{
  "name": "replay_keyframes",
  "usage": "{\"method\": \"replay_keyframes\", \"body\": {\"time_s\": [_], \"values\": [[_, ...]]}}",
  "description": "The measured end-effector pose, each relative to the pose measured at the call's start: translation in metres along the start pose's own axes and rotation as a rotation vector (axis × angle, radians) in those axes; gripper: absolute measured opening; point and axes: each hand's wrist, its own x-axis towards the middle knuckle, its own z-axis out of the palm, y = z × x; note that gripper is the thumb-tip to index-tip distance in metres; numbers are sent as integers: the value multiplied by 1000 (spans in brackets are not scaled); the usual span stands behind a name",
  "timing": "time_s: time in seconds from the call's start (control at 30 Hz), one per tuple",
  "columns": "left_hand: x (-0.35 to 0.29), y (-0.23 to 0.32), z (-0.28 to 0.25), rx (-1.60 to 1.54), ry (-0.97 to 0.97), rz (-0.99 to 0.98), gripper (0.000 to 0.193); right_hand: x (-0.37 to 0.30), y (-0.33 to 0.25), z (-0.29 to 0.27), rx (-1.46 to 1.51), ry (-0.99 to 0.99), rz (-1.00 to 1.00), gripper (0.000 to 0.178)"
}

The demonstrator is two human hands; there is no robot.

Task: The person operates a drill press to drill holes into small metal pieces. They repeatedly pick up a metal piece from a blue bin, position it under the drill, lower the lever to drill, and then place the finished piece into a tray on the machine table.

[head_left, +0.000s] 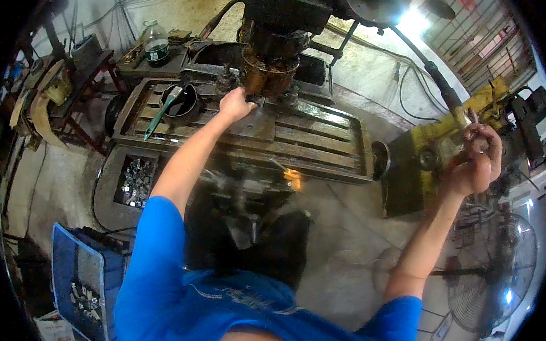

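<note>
My left hand (236,105) reaches forward to the machine table (313,149), just below the dark, oily spindle head (269,70). Its fingers are closed at the workpiece area, and what they pinch is hidden. Out to the right, my right hand (482,156) is raised with its fingers curled round the end of a long black lever (434,73), which slopes down from the machine's head. Left of my left hand, a dark round pot (187,113) stands on the slotted table, with a green-handled brush (161,117) leaning across its rim.
An orange-handled tool (293,178) lies at the table's front edge. Small metal parts fill a tray (121,182) and a blue crate (61,283) at left. A clear bottle (155,43) stands behind. To the right are a yellow machine (410,170) and a fan (494,271).
</note>
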Motion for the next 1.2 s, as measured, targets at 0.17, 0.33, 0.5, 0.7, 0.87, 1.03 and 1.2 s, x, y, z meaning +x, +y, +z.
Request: {"method": "replay_keyframes", "body": {"time_s": [0.17,0.33,0.5,0.7,0.87,1.03,1.2], "values": [[-1,3,-5,17,-38,-23,52,8,2,0,23,-1,-6,36],[-4,4,-6,4,-2,-25,50,10,6,-4,12,-17,-18,38],[-8,9,-11,24,4,-31,46,10,3,1,-18,10,-8,39],[-3,7,-8,-24,-19,-61,43,1,-4,7,-52,49,-1,36],[1,-1,-4,24,-28,-8,47,-35,17,1,43,18,-67,32],[-3,5,-4,35,3,6,46,-16,6,-3,7,-13,-15,36],[-6,16,-18,1,-105,-70,49,-16,2,4,-43,23,-20,35]]}}
